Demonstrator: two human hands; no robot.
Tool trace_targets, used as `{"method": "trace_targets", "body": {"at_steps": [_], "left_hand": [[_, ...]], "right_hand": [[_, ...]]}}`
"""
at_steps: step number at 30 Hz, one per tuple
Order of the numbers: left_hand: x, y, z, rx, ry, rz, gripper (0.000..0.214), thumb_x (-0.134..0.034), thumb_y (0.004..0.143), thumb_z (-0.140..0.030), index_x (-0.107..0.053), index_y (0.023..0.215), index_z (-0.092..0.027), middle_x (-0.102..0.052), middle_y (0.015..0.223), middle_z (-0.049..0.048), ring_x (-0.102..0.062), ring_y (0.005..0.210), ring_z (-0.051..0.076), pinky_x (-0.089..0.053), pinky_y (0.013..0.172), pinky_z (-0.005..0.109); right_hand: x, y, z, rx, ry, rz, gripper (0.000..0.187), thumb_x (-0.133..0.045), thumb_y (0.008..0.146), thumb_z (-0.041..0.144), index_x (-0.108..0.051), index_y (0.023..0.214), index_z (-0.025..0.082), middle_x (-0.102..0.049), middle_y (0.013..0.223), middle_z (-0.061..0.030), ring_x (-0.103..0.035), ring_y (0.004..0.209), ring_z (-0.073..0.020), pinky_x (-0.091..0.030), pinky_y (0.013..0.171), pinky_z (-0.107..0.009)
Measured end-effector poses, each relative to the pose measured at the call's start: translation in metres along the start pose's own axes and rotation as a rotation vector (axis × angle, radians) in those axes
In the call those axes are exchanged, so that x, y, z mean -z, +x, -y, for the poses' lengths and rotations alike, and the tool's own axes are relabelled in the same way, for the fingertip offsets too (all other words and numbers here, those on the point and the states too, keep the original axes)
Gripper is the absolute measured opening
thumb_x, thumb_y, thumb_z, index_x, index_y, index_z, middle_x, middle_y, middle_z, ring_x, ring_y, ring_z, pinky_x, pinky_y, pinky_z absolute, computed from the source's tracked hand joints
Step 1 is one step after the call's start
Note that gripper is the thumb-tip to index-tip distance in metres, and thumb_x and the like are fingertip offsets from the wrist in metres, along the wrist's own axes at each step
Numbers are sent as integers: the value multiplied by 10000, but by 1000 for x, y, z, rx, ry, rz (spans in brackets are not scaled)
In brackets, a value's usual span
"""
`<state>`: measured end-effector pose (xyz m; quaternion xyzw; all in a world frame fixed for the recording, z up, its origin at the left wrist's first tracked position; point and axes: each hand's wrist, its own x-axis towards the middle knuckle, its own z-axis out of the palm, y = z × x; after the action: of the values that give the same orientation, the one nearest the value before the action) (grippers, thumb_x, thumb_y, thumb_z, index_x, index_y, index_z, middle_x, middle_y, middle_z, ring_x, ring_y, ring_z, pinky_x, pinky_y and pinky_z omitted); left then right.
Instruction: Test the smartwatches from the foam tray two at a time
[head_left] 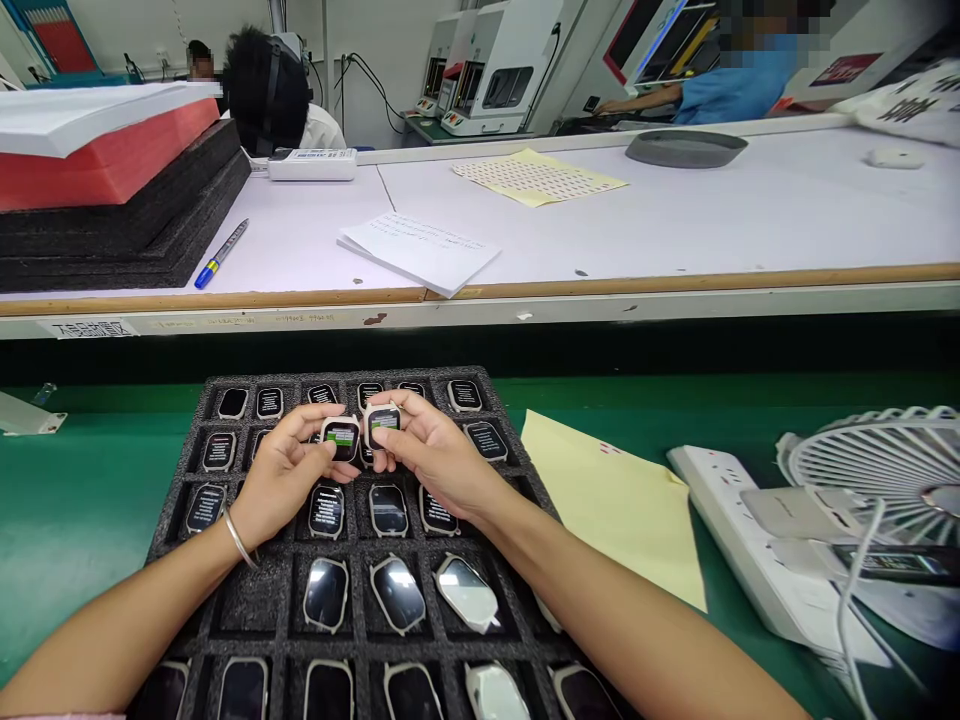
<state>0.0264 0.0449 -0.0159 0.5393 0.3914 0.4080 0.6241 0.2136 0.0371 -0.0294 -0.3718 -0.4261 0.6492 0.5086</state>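
Note:
Just above a black foam tray (247, 612), my left hand (289, 465) pinches a smartwatch case (341, 436) without a strap. Its lit screen shows a green band. Close beside it, my right hand (431, 450) grips a second smartwatch case (381, 418), also lit with green, its thumb over the lower part of the screen. Many more strapless watch cases, such as the dark one (397, 592) below my hands, lie in the tray's compartments. Several of these show white text; others are dark. My hands and forearms hide some compartments.
Right of the tray lie a yellow sheet (615, 510), a white power strip (739, 530) and a white fan (877, 460). A raised shelf holds foam sheets (97, 190), a pen (222, 254), papers (420, 248) and a grey dish (686, 148). Other people sit beyond.

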Motion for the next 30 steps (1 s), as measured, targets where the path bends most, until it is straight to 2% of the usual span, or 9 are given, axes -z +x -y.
{"method": "trace_targets", "body": {"at_steps": [16,22,26,30], "left_hand": [[-1,1,-1,19,-13,-9,352,-616,794,-180,-595,1145,-189,-687,1028,40,-742,693,167,-614,684,292],[1,4,-1,26,-18,-37,398,-645,755,-193,-588,1149,-188,-676,1087,58,-737,692,171,-611,691,323],[1,5,-3,29,-53,-57,454,-641,744,-207,-567,1191,-181,-675,1068,53,-731,696,157,-599,704,308],[1,3,-10,-20,-55,-54,496,-643,732,-188,-550,1219,-178,-668,1071,49,-722,701,138,-584,713,293]], "right_hand": [[1,0,0,-7,-2,0,386,-635,701,93,-567,1061,215,-622,809,37,-618,610,-93,-436,585,-254],[0,2,0,2,28,11,329,-658,770,165,-578,1086,209,-634,784,28,-636,625,-103,-457,601,-255],[-2,3,2,24,94,33,323,-652,822,282,-582,1129,210,-653,857,-1,-662,656,-121,-491,615,-276],[-3,2,7,97,56,41,422,-665,729,149,-584,1135,232,-668,959,-8,-672,669,-120,-493,610,-266]]}}
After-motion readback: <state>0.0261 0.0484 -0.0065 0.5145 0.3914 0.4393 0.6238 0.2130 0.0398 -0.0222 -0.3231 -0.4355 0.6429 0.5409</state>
